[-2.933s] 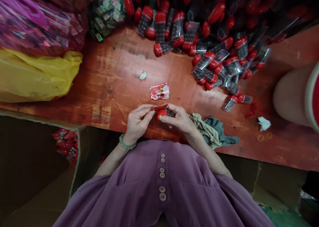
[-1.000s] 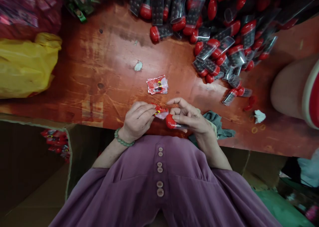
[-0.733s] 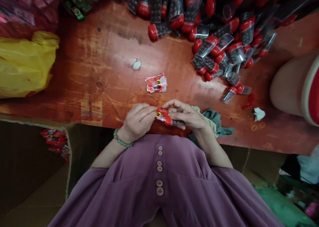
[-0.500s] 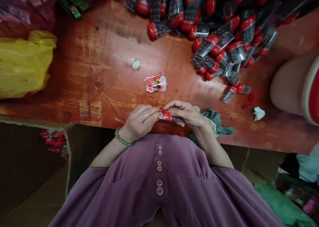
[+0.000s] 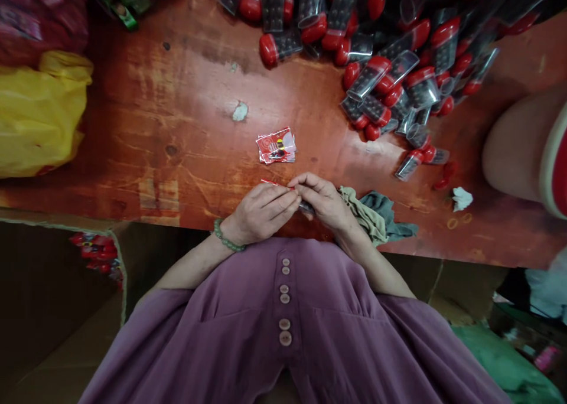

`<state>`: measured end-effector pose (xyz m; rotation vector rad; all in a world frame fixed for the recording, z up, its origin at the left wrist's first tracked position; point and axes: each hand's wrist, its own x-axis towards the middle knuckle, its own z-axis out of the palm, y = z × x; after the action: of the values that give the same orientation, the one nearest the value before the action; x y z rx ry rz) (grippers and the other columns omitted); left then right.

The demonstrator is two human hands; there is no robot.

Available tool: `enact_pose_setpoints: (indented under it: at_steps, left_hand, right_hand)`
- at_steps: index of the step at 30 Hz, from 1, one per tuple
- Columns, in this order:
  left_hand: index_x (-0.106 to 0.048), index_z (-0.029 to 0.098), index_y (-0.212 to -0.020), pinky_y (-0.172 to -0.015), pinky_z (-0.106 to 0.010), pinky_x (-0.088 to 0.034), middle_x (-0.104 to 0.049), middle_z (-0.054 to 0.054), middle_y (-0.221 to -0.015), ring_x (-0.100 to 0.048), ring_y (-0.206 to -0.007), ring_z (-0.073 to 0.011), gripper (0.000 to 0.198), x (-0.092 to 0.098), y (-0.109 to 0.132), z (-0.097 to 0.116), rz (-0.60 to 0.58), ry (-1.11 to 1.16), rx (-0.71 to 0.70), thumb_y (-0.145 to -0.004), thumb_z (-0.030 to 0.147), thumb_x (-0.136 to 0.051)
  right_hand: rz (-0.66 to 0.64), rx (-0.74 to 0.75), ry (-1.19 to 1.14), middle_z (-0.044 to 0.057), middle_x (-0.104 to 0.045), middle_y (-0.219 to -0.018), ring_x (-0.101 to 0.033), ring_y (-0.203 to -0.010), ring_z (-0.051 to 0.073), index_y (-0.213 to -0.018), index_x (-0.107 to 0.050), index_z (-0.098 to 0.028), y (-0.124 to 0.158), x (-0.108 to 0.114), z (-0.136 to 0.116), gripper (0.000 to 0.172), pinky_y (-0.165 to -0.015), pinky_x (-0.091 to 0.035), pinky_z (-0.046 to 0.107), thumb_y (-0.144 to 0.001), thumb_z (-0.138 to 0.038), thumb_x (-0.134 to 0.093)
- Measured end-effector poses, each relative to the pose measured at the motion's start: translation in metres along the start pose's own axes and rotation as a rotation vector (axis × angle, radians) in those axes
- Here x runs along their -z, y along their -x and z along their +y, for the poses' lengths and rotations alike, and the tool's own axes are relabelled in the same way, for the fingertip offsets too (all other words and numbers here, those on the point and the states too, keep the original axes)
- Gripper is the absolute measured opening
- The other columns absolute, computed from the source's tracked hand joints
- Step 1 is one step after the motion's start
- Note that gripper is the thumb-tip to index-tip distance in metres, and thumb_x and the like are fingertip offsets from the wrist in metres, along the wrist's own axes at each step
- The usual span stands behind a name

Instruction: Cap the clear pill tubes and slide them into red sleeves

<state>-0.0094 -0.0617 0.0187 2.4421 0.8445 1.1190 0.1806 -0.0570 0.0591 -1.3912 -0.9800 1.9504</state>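
Observation:
My left hand (image 5: 269, 210), with a green bead bracelet at the wrist, is closed just in front of my body. A red printed card (image 5: 268, 182) shows as a thin edge above its fingers. My right hand (image 5: 325, 202) touches it from the right, pinching a small clear tube (image 5: 305, 207) with dark contents. Both hands' fingers hide most of the tube and its red cap. Beyond the hands, a small stack of red printed cards (image 5: 275, 146) lies on the table.
Many red-capped clear tubes (image 5: 375, 79) are heaped at the back right. At the right stands a pale bucket (image 5: 516, 153). Cloths (image 5: 376, 215) lie beside my right hand. A yellow bag (image 5: 39, 117) is at left, above an open cardboard box (image 5: 116, 256) holding red-wrapped items.
My left hand has moved right, up against my right hand, and its fingers now cover the red end of the tube. The card's edge now shows above the left fingers.

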Motion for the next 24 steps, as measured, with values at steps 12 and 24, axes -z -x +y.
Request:
enact_pose_setpoints:
  at_steps: [12, 24]
  left_hand:
    - [-0.068, 0.021, -0.109, -0.079, -0.027, -0.057, -0.071, -0.007, -0.107, -0.069, -0.090, -0.0157, 0.046, 0.016, -0.008, 0.036, 0.450, 1.211, 1.192, -0.076, 0.050, -0.078]
    - [-0.073, 0.017, -0.078, -0.069, -0.026, -0.055, -0.074, 0.000, -0.074, -0.066, -0.065, -0.0117, 0.033, 0.005, -0.027, 0.025, 0.664, 1.298, 1.326, -0.062, 0.041, -0.089]
  right_hand:
    - [0.279, 0.456, 0.357, -0.002, -0.061, -0.076, -0.054, -0.061, 0.011, -0.102, -0.063, -0.023, 0.003, -0.023, -0.002, 0.017, -0.061, -0.048, 0.025, -0.098, -0.036, -0.053]
    - [0.010, 0.323, 0.235, 0.004, -0.068, -0.105, -0.067, -0.085, 0.015, -0.129, -0.052, -0.024, 0.002, -0.020, 0.010, 0.045, -0.078, -0.059, 0.030, -0.090, -0.043, -0.065]
